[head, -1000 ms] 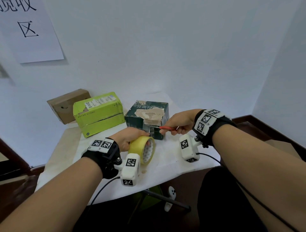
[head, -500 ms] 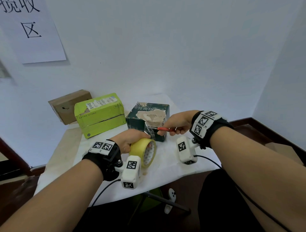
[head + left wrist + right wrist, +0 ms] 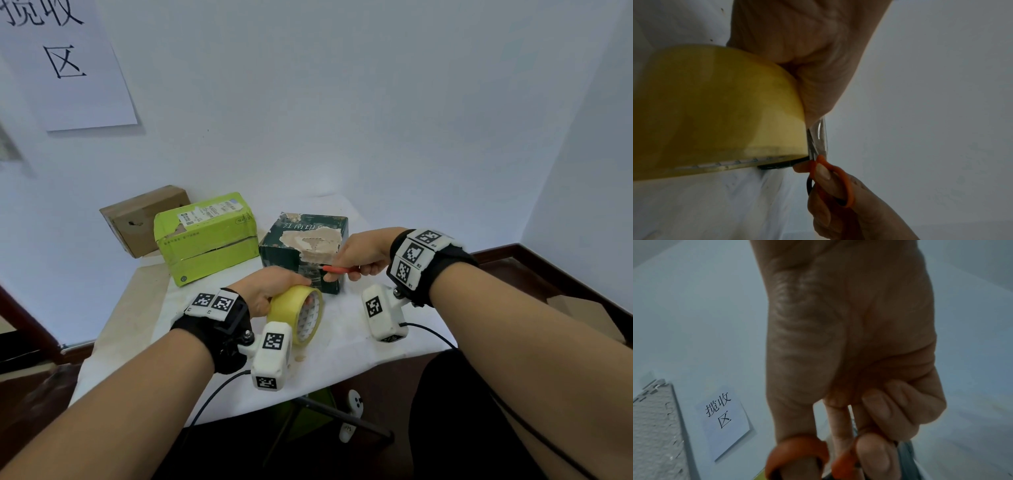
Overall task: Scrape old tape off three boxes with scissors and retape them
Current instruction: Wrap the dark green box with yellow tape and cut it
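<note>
My left hand (image 3: 274, 286) grips a yellow tape roll (image 3: 297, 315) above the table's front; the roll (image 3: 715, 110) fills the left wrist view. A clear strip of tape (image 3: 313, 274) runs from the roll up to the dark green box (image 3: 301, 240), whose top is torn to bare cardboard. My right hand (image 3: 359, 255) holds orange-handled scissors (image 3: 340, 269) with the blades at that strip (image 3: 819, 136). Orange handles (image 3: 797, 456) sit round my thumb and fingers. A lime green box (image 3: 205, 236) and a brown cardboard box (image 3: 144, 219) stand to the left.
The white-covered table (image 3: 342, 342) stands in a corner of pale walls, a paper sign (image 3: 68, 61) on the left wall. Below the front edge are a dark metal stand and a white controller (image 3: 354, 402). Brown skirting runs along the floor on the right.
Both hands have shifted slightly up and toward the dark green box, the scissors staying at the tape strip between roll and box.
</note>
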`<state>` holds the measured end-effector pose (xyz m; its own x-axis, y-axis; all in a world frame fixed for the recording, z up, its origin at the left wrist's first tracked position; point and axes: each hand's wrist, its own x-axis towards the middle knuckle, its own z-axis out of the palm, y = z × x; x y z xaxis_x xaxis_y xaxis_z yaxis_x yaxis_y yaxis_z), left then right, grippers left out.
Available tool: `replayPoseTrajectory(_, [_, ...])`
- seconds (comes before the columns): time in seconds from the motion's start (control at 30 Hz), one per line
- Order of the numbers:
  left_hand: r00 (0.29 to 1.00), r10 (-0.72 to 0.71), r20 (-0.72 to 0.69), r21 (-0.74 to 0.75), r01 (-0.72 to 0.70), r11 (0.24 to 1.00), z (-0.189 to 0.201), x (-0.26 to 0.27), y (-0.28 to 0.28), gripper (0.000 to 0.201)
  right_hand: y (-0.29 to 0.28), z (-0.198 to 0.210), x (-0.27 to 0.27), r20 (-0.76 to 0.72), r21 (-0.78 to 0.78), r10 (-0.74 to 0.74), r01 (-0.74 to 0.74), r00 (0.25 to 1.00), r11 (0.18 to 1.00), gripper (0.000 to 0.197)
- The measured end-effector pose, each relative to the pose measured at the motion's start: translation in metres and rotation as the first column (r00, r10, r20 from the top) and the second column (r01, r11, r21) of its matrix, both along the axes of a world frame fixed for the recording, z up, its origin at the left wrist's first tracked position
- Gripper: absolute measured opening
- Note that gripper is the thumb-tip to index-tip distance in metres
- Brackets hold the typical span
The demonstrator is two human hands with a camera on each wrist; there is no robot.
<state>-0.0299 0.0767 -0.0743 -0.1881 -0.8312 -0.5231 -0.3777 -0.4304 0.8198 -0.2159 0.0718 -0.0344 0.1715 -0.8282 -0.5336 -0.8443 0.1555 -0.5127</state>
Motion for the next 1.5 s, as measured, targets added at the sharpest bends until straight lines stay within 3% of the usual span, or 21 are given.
replayPoseTrajectory(0.17, [1.0,0.008,-0.028,-0.003,-0.008,1.0,-0.001,0.002,-0.001,0.022,0.001,0.002,0.008,-0.009,-0.045,0.027,-0.027,1.0,0.999,0.039])
replayPoseTrajectory(0.3, [1.0,-0.001,-0.027,-0.01,0.001,1.0,-0.001,0.001,-0.001,0.012,0.0,-0.002,0.007,-0.004,-0.087,0.05,-0.05,0.999,0.995,0.047])
replayPoseTrajectory(0.43, [1.0,-0.005,-0.022,-0.013,0.005,1.0,-0.001,0.001,-0.001,0.01,0.003,-0.007,0.004,0.057,-0.149,0.054,-0.045,0.997,0.988,0.03])
replayPoseTrajectory(0.6, [0.998,-0.028,-0.054,-0.028,0.026,0.999,-0.003,0.002,-0.004,0.02,0.011,-0.007,0.003,0.237,-0.011,0.035,-0.033,0.971,0.999,0.02])
replayPoseTrajectory(0.67, [0.998,-0.033,-0.053,-0.041,0.031,0.999,-0.003,0.003,-0.004,0.016,0.016,-0.006,0.002,0.383,0.02,0.026,-0.037,0.923,0.999,0.017])
replayPoseTrajectory(0.73, [0.999,-0.033,-0.036,-0.05,0.031,0.998,-0.002,0.003,-0.003,0.01,0.02,-0.005,0.0,0.544,-0.047,0.006,0.023,0.839,0.999,0.016])
replayPoseTrajectory(0.8, [0.999,-0.045,-0.031,-0.064,0.043,0.997,-0.001,0.004,-0.002,0.006,0.022,-0.004,-0.003,0.677,-0.147,-0.074,0.234,0.732,0.961,0.013])
replayPoseTrajectory(0.87, [0.997,-0.072,-0.01,-0.095,0.071,0.993,0.001,0.007,-0.004,0.003,0.022,-0.003,-0.01,0.734,-0.209,-0.181,0.471,0.655,0.857,0.016])
replayPoseTrajectory(0.93, [0.995,-0.097,0.039,-0.135,0.102,0.986,0.005,0.014,-0.006,0.006,0.02,-0.008,-0.018,0.651,-0.299,-0.3,0.6,0.697,0.742,0.02])
replayPoseTrajectory(1.0, [0.983,-0.129,0.129,-0.183,0.151,0.971,0.01,0.024,-0.009,0.01,0.016,-0.018,-0.027,0.485,-0.364,-0.428,0.621,0.763,0.694,0.025])
replayPoseTrajectory(1.1, [0.925,-0.133,0.356,-0.334,0.259,0.906,0.019,0.041,-0.013,0.013,0.014,-0.032,-0.031,0.324,-0.319,-0.507,0.597,0.799,0.736,0.022])
replayPoseTrajectory(1.23, [0.771,-0.012,0.636,-0.484,0.411,0.773,0.024,0.064,-0.021,0.011,0.013,-0.045,-0.023,0.158,-0.249,-0.529,0.553,0.833,0.795,0.021])
replayPoseTrajectory(1.37, [0.793,0.036,0.608,-0.545,0.383,0.746,0.017,0.078,-0.027,0.014,0.01,-0.051,-0.014,-0.114,-0.287,-0.466,0.42,0.878,0.861,0.014])
replayPoseTrajectory(1.43, [0.797,0.031,0.604,-0.566,0.401,0.72,0.016,0.079,-0.027,0.011,0.006,-0.055,-0.013,-0.046,-0.197,-0.464,0.447,0.885,0.872,0.014])
replayPoseTrajectory(1.5, [0.747,0.021,0.665,-0.555,0.476,0.682,0.017,0.079,-0.028,0.012,0.01,-0.052,-0.01,0.021,-0.121,-0.477,0.476,0.879,0.871,0.024])
